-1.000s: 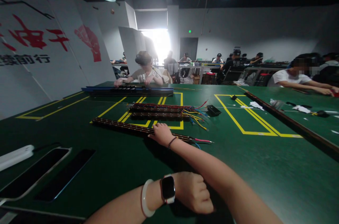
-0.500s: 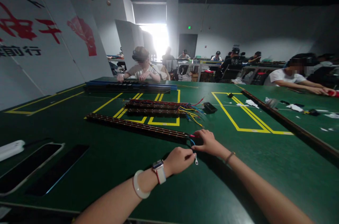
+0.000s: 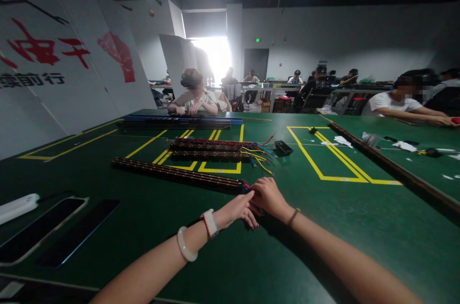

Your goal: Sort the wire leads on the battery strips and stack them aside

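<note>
A long dark strip (image 3: 176, 173) with rows of small parts lies slanted on the green table (image 3: 359, 242). Short red and blue wires stick out of its right end. My left hand (image 3: 237, 210), with a watch and a pale bangle on the wrist, reaches to that end with fingers pinched at the wires. My right hand (image 3: 268, 196), wearing a bead bracelet, is curled over the same wires right beside it. What each hand pinches is hidden by the fingers.
Two more strips (image 3: 210, 149) with coloured wire bundles lie further back inside yellow floor-tape boxes. A small black box (image 3: 283, 147) sits beside them. Phones (image 3: 39, 232) and a white power strip (image 3: 17, 208) lie at left. Other people work at the far and right tables.
My left hand moved up from near my body to the strip's right end. My right hand slid from the strip's middle to the wires, and both hands now meet there.
</note>
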